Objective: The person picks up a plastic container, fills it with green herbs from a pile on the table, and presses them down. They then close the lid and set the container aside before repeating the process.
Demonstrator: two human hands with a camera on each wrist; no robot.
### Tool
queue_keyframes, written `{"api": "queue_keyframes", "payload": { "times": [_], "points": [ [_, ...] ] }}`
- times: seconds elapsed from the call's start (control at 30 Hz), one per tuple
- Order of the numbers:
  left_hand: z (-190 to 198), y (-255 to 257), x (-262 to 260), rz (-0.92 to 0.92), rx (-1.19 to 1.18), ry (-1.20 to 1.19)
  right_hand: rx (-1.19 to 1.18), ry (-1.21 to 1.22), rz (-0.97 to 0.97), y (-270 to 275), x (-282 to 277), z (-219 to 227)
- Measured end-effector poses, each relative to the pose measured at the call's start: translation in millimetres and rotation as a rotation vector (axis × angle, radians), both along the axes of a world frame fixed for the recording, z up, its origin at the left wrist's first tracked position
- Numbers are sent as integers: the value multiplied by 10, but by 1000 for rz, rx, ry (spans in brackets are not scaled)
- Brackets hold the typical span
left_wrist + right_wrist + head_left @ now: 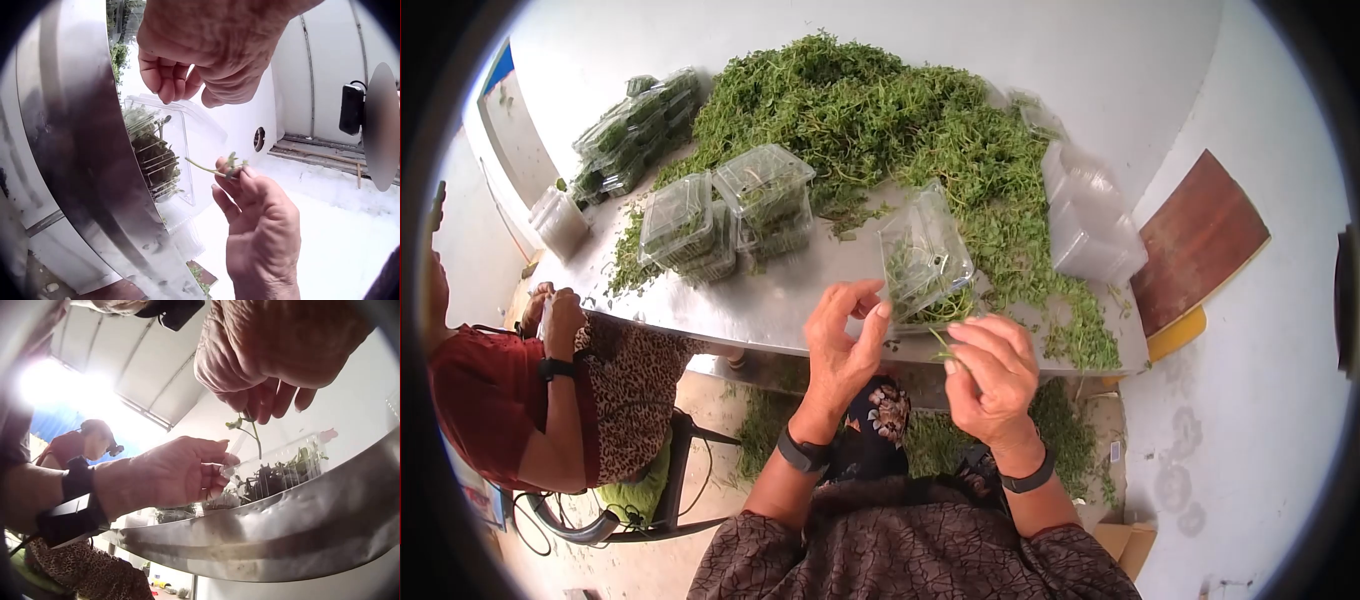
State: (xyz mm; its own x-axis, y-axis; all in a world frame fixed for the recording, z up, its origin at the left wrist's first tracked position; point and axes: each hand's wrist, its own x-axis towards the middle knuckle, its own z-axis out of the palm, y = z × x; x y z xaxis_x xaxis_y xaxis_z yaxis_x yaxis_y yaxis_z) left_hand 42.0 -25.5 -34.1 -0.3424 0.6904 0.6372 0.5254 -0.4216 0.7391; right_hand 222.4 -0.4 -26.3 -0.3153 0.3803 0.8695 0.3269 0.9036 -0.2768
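In the head view, a bench of bare metal is seen, set along a pale wall. Just off the bench's near edge, a sprig is pinched by the right hand; nothing is held by the left hand, its fingers loosely bent. A clear box is placed near the bench's front edge. The bench's back is covered by heaped greens, its left part is taken by stacked boxes, and its right end by nested trays. A brown board is leaned beyond that end. Greens are strewn on the floor beneath the bench, and a person is seated at its left.

In the left wrist view, a smooth, reflective bench edge is shown, the sprig held beside it.

In the right wrist view, dents are seen along the bench's front; above it, a seamed ceiling is lit by glare.
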Motion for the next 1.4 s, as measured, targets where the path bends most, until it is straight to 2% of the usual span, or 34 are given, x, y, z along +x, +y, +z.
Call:
{"api": "queue_keyframes", "payload": {
  "times": [0.07, 0.13, 0.2, 0.23, 0.27, 0.3, 0.33, 0.37, 0.4, 0.43, 0.47, 0.53, 0.6, 0.67, 0.73, 1.0, 1.07, 1.1, 1.13, 1.23, 1.3, 1.4],
  "points": [
    [-25, 18, 25, -14, -47, -17, -9, 10, -45, 10, 89, -20],
    [-41, 47, 53, -33, -89, -34, -138, 70, -239, 66, 160, -65],
    [-54, 71, 74, 53, -37, 103, -133, 61, -306, 93, 204, -91],
    [-92, 91, 74, 59, -45, 103, -416, 98, -307, 73, 216, -88],
    [-114, 107, 75, 59, -47, 102, -699, 134, -303, 62, 225, -88],
    [-129, 123, 79, 47, -43, 76, -639, 227, -198, 121, 192, -181],
    [-145, 135, 86, 35, -39, 52, -642, 227, -198, 136, 192, -233],
    [-162, 142, 99, 34, -41, 53, -752, 286, -136, 143, 175, -264],
    [-179, 145, 116, -22, -85, -77, -862, 345, -73, 146, 152, -268],
    [-197, 150, 128, -77, -129, -207, -863, 347, -73, 144, 133, -241],
    [-222, 161, 129, -77, -129, -206, -957, 378, -39, 141, 115, -189],
    [-261, 174, 128, -216, -107, -388, -1051, 409, -1, 164, 97, -134],
    [-230, 139, 170, -197, -157, -413, -1164, 424, 53, 212, 79, -100],
    [-191, 77, 214, -177, -206, -441, -1178, 425, 36, 259, 57, -103],
    [-172, 20, 241, -156, -259, -363, -1193, 427, 14, 290, 45, -108],
    [-130, 14, 111, -217, -274, -418, -1259, 655, 55, 432, 83, -129],
    [-123, 81, 21, -49, -269, -337, -1268, 666, 65, 449, 87, -126],
    [-156, 149, -23, -10, -173, -309, -1280, 678, 74, 452, 88, -125],
    [-172, 201, -61, -7, -173, -313, -1281, 673, 74, 446, 83, -115],
    [-126, 278, -152, -142, -176, -427, -1273, 677, 80, 433, 59, -79],
    [-114, 233, -169, -139, -185, -447, -1199, 644, 163, 406, 68, -89],
    [-83, 113, -201, -171, -209, -463, -1145, 632, 182, 383, 124, -100]
  ]
}}
